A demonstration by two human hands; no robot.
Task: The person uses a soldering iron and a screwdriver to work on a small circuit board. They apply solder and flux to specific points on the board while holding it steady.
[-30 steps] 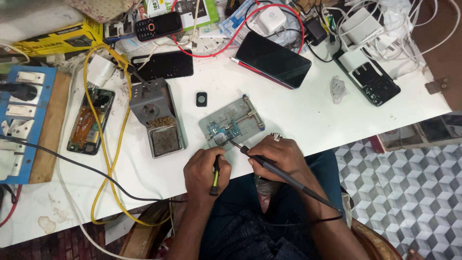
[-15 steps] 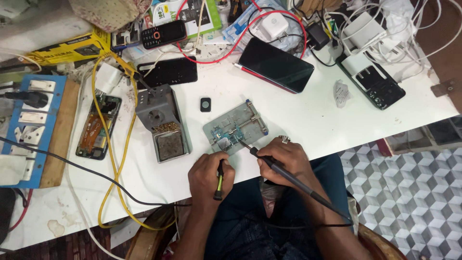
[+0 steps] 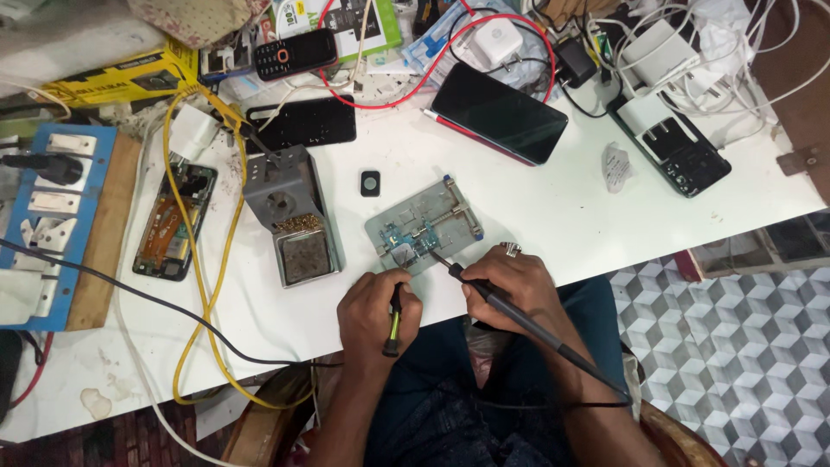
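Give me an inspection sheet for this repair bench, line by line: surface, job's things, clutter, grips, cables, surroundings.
Surface: white table, stained near its left end.
Job's things: circuit board clamped in a grey metal holder; soldering iron; yellow-and-black tweezers.
Clutter: black phones, an opened phone, a keypad phone, iron stand, chargers.
Grips: left hand holds the tweezers at the board; right hand holds the iron, tip on the board.
Cables: yellow cable, red cable, black cable, white leads at top right.
Surroundings: blue socket board at left; patterned tile floor.

right hand (image 3: 510,281): grips soldering iron (image 3: 519,316), tip on circuit board (image 3: 408,242) | left hand (image 3: 373,311): holds tweezers (image 3: 394,320)
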